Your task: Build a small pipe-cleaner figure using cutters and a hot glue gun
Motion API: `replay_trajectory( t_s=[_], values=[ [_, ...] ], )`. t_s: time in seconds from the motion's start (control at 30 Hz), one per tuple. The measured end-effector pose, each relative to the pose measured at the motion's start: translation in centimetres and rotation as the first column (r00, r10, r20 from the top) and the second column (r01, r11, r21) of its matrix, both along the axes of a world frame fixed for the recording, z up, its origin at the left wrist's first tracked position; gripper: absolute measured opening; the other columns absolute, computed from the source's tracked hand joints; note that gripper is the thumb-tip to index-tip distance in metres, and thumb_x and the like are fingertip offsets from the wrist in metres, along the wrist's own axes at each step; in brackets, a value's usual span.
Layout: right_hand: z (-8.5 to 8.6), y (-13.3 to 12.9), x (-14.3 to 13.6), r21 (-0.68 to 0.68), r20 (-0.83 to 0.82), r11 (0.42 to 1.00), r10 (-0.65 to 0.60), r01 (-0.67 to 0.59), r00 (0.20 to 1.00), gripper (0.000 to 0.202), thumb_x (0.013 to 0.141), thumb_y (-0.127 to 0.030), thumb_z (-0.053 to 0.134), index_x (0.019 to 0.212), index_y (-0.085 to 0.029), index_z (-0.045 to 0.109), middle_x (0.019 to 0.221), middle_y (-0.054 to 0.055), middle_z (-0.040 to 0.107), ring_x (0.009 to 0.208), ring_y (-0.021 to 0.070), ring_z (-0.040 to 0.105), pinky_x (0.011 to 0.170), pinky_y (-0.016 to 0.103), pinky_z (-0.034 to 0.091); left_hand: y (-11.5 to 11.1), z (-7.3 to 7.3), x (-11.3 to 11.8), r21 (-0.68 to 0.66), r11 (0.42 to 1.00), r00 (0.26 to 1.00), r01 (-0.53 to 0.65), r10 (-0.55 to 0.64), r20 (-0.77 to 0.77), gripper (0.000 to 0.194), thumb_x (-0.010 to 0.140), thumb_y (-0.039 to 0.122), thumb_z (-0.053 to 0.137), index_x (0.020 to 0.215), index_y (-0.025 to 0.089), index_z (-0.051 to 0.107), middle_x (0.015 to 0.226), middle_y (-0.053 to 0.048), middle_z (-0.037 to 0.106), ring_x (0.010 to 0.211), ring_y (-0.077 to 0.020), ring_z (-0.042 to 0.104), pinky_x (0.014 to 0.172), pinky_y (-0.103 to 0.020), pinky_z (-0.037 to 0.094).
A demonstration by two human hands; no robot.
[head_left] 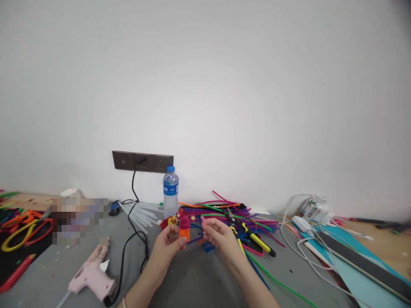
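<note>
Between the thumb and fingers of my left hand (168, 241) is a small pipe-cleaner figure (184, 226), magenta at the top and orange below. Small round pale beads or eyes show near its top. My right hand (218, 235), a little to the right, pinches a small pink piece (203, 221), too small to make out fully. The two hands are apart, held over the grey table (189, 278). Just behind the figure lie small red and yellow bits, partly hidden by my left hand.
A water bottle (171, 192) stands behind my hands. Coloured pipe cleaners (221, 209) and yellow-black pliers (253, 237) lie behind and right. At left are a pink glue gun (93, 273) with a black cord, glue sticks (141, 216) and scissors (28, 231). White cables (302, 252) and a phone (362, 261) lie right.
</note>
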State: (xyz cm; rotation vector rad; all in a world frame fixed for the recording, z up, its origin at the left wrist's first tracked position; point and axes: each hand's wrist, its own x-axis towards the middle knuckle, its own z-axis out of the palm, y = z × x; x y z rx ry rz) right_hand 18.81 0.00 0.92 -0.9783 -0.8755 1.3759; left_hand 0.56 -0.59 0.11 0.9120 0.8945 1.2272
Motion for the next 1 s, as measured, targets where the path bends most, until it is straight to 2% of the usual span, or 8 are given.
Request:
replay_trajectory(
  t_s=[0.17,0.3,0.4,0.5,0.67,1.0],
  values=[
    [-0.7,-0.1,-1.2,0.017,0.126,0.995,0.096,-0.099,0.987,0.04,0.055,-0.049,0.086,0.073,-0.017,0.069,0.059,-0.003,0.061,0.052,0.0116,0.054,0.055,0.026,0.044,0.2,-0.5,0.0,0.017,1.0,1.0,-0.002,0.002,0.019,0.051,0.05,0.04,0.09,0.072,0.02,0.049,0.069,0.006,0.058,0.058,-0.0099,0.053,0.056,-0.021,0.044],
    [-0.9,-0.1,-1.4,0.004,0.128,0.992,0.126,-0.128,0.984,0.044,0.052,-0.051,0.087,0.071,-0.017,0.067,0.058,-0.002,0.063,0.052,0.0117,0.055,0.055,0.025,0.043,0.5,-1.1,-0.1,0.065,0.998,1.0,0.006,-0.005,-0.019,0.05,0.052,0.041,0.089,0.071,0.019,0.048,0.067,0.007,0.055,0.055,-0.0081,0.049,0.052,-0.018,0.037],
    [-0.9,-0.1,-1.4,-0.01,0.12,0.991,0.133,-0.132,0.984,0.044,0.053,-0.049,0.087,0.073,-0.016,0.068,0.058,-0.002,0.064,0.051,0.0116,0.056,0.054,0.024,0.042,0.5,-1.1,-0.1,0.104,0.994,0.998,0.046,-0.041,-0.049,0.046,0.054,0.041,0.088,0.071,0.019,0.051,0.066,0.006,0.055,0.057,-0.0085,0.048,0.052,-0.018,0.035],
    [-0.8,-0.3,-1.4,-0.008,0.073,0.991,0.135,-0.135,0.988,0.04,0.055,-0.045,0.088,0.074,-0.016,0.069,0.059,-0.002,0.064,0.052,0.0107,0.057,0.055,0.023,0.043,0.3,-0.7,0.0,0.112,0.991,0.995,0.066,-0.057,-0.085,0.044,0.054,0.043,0.087,0.07,0.018,0.054,0.064,0.005,0.056,0.058,-0.0099,0.049,0.053,-0.019,0.035],
    [-0.2,-0.5,-1.1,-0.044,-0.039,0.983,0.174,-0.176,0.984,0.038,0.052,-0.036,0.09,0.079,-0.017,0.071,0.072,0.0,0.069,0.059,0.0117,0.062,0.064,0.025,0.049,0.3,-0.2,0.0,0.097,0.995,0.992,0.025,-0.013,-0.123,0.045,0.052,0.046,0.087,0.069,0.017,0.057,0.065,0.004,0.057,0.057,-0.0106,0.049,0.052,-0.02,0.036],
    [0.2,-0.6,-0.5,-0.05,-0.101,0.968,0.242,-0.248,0.965,0.032,0.057,-0.028,0.088,0.081,-0.015,0.071,0.074,0.001,0.069,0.062,0.0108,0.063,0.066,0.024,0.049,0.6,-1.3,-0.1,0.106,0.994,0.995,0.034,-0.024,-0.092,0.043,0.054,0.044,0.087,0.071,0.017,0.058,0.069,0.005,0.056,0.057,-0.0091,0.049,0.051,-0.02,0.038]
  ],
)
